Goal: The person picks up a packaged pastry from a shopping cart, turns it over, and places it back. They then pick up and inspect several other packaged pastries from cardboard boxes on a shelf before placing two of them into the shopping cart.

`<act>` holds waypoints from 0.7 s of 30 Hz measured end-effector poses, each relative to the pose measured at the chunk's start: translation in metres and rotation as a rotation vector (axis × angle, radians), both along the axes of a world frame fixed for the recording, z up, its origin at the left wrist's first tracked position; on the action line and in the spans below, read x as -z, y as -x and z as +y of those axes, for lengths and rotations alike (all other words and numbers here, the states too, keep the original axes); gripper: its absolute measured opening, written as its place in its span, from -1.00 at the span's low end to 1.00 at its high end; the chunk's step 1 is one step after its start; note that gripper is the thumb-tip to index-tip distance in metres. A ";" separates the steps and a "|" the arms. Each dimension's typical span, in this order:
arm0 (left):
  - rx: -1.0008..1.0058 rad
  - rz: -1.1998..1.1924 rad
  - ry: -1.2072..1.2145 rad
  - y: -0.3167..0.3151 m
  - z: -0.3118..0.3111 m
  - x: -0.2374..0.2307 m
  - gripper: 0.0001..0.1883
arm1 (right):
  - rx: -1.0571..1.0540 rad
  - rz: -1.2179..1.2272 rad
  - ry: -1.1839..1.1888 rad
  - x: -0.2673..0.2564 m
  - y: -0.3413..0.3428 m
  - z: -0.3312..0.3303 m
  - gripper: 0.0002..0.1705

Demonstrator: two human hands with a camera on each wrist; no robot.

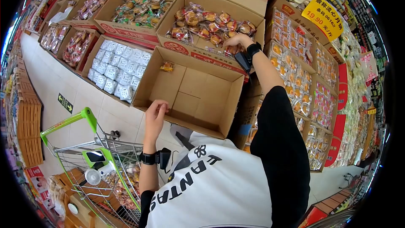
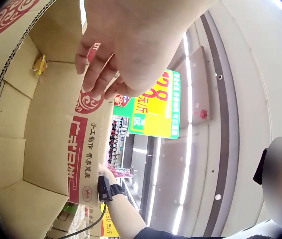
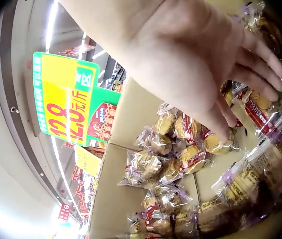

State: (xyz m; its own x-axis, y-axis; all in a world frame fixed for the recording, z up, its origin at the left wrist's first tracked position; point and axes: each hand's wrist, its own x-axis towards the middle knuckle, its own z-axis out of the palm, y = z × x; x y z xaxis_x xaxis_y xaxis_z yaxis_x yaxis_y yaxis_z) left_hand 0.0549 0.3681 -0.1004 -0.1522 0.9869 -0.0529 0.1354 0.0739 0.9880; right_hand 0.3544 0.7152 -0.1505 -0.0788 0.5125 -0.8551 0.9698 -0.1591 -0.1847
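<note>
My right hand [image 1: 238,41] is in a cardboard box of clear-wrapped pastries [image 1: 211,22]. In the right wrist view the hand [image 3: 196,64] has its fingers extended over the wrapped pastries [image 3: 186,154], thumb near one packet; whether it touches them I cannot tell. My left hand [image 1: 155,118] is at the near left edge of a nearer cardboard box [image 1: 192,114], fingers loosely bent, holding nothing visible. A single small yellow packet [image 1: 167,66] lies in that box's far left corner. The left wrist view shows the left hand [image 2: 126,55] beside the box wall [image 2: 56,119].
White wrapped packets [image 1: 116,65] fill a box at the left. A shopping cart [image 1: 90,152] with packets and a small fan stands lower left. Stacked trays of wrapped cakes [image 1: 295,80] are on the right, below a yellow price sign [image 1: 322,17]. More filled boxes stand behind.
</note>
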 end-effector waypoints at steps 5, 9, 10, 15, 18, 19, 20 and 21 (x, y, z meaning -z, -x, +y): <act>0.019 -0.003 0.015 0.002 0.000 0.002 -0.87 | -0.083 -0.044 -0.002 -0.023 0.007 -0.018 -0.18; -0.022 -0.027 0.007 0.002 -0.002 0.001 -0.88 | -0.048 -0.037 0.110 -0.002 -0.003 -0.003 -0.09; -0.038 -0.048 0.000 0.002 -0.003 0.002 -0.89 | -0.048 -0.032 0.138 0.001 -0.004 -0.002 0.01; -0.033 -0.059 0.013 0.002 -0.003 0.003 -0.88 | -0.058 -0.078 0.039 0.010 -0.003 0.000 -0.02; -0.024 -0.048 0.012 0.001 -0.004 0.002 -0.86 | -0.035 -0.028 -0.044 -0.007 0.001 -0.017 -0.15; -0.024 -0.051 0.011 0.002 -0.005 0.001 -0.86 | -0.015 0.036 -0.122 -0.012 0.003 -0.022 -0.21; -0.032 -0.049 0.010 0.002 -0.006 0.001 -0.86 | -0.023 0.039 -0.122 -0.006 0.002 -0.016 -0.21; -0.031 -0.043 0.007 0.003 -0.007 0.000 -0.87 | -0.066 0.079 -0.078 0.008 -0.003 -0.006 -0.26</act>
